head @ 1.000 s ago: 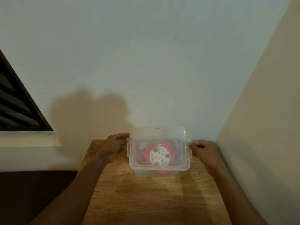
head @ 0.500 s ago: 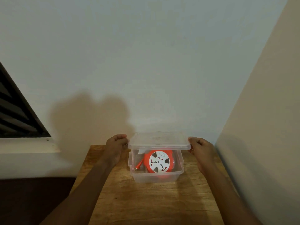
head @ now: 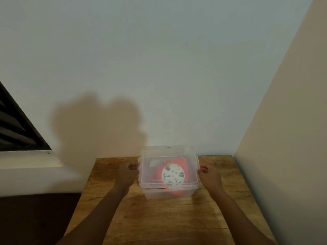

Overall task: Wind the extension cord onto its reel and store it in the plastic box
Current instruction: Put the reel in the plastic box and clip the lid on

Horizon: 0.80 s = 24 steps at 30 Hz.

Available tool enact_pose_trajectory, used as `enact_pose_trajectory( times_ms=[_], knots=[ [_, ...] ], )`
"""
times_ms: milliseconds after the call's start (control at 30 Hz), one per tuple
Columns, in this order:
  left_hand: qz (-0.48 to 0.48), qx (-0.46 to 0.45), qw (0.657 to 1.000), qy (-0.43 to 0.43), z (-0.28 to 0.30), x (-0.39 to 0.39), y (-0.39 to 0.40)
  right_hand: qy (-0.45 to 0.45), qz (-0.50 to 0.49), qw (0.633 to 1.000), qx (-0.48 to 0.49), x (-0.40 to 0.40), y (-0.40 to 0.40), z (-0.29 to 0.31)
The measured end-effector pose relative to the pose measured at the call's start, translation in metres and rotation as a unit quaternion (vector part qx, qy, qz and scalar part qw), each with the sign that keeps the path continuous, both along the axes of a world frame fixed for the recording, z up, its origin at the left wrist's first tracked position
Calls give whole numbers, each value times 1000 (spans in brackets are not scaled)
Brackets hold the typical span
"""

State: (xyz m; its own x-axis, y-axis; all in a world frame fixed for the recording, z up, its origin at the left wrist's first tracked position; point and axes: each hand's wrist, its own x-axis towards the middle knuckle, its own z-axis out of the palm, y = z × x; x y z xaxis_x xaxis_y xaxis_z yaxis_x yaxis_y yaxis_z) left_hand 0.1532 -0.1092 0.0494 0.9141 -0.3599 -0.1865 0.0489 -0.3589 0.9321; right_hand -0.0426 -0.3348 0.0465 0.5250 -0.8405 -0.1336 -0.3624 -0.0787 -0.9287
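A brown, grainy wooden table [head: 177, 218] is seen set into a corner of the room. One clear, rectangular plastic box [head: 169, 192], lid on, is carried directly on it, placed at the middle of the far edge, well apart from both side edges.

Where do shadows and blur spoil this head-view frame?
Head view: a large soft shadow falls on the wall behind the left hand; the reel looks hazy and glowing through the lid; the right hand and box edges are soft.
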Motion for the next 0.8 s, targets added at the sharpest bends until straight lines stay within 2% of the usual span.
enact_pose_trajectory(
  times_ms=[200,367,600,800],
  knots=[
    [10,36,999,-8,-12,-1,2,-1,0,1000,-27,-1,1,-3],
    [11,19,1000,4,-14,-5,4,13,-1,999,-47,-1,1,-9],
    [24,-34,994,99,-18,-5,8,33,-14,999,-32,1,-1,-12],
    [15,-40,990,134,-28,-5,13,55,-30,997,-50,4,5,-15]
  ],
)
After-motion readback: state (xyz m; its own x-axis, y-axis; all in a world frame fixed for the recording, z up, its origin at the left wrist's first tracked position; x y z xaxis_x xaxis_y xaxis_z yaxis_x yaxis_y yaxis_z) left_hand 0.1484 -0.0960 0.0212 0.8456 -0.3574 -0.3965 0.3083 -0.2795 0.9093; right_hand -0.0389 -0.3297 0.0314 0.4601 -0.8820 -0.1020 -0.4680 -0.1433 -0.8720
